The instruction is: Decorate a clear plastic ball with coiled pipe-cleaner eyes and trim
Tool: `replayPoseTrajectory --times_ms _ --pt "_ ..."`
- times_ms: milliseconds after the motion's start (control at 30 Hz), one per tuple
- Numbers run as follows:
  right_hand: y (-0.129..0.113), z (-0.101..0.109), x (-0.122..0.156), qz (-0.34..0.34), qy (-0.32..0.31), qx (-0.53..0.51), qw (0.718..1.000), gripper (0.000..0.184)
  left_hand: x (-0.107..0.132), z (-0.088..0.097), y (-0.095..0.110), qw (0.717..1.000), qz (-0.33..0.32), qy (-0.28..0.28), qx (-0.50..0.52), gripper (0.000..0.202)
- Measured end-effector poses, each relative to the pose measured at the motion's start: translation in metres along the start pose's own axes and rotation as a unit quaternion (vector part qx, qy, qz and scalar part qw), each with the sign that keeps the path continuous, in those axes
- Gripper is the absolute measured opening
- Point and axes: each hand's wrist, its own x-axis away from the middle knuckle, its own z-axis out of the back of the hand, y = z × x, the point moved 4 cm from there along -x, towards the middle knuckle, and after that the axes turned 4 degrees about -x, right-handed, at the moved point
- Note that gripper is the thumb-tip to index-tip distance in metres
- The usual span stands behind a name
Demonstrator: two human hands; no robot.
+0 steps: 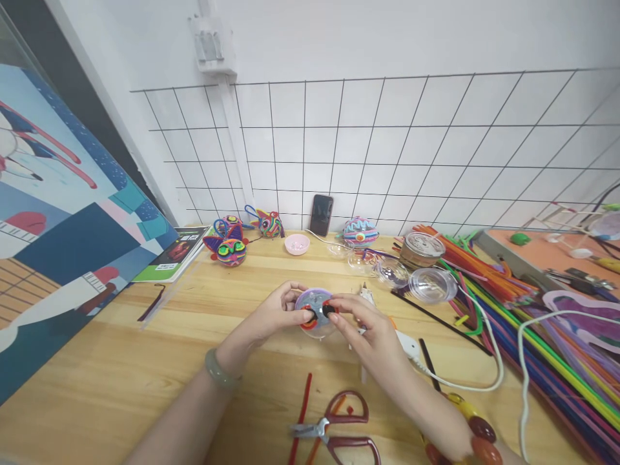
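Both my hands meet over the middle of the wooden table [145,361]. Between them is a small round craft piece [316,311], a clear half-sphere with a purple top, red-orange pipe-cleaner rings and two black eyes. My left hand [274,314] grips its left side with fingers curled round it. Fingertips of my right hand [364,327] pinch its right side near one black eye. A green bangle is on my left wrist, and a bead bracelet is on my right.
Red-handled scissors [339,429] and a red pipe cleaner [301,416] lie near the front edge. A white glue gun [404,342] with its cord sits right of my hands. Pipe cleaners [523,323] pile up on the right. Finished colourful figures [227,245], clear cups and a phone stand behind.
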Motion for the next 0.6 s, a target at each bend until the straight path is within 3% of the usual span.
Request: replayPoseTrajectory --times_ms 600 --pt "-0.0034 0.0000 -0.0003 -0.011 -0.002 0.009 1.000 0.017 -0.0010 -0.0021 0.0002 1.000 0.002 0.003 0.013 0.048"
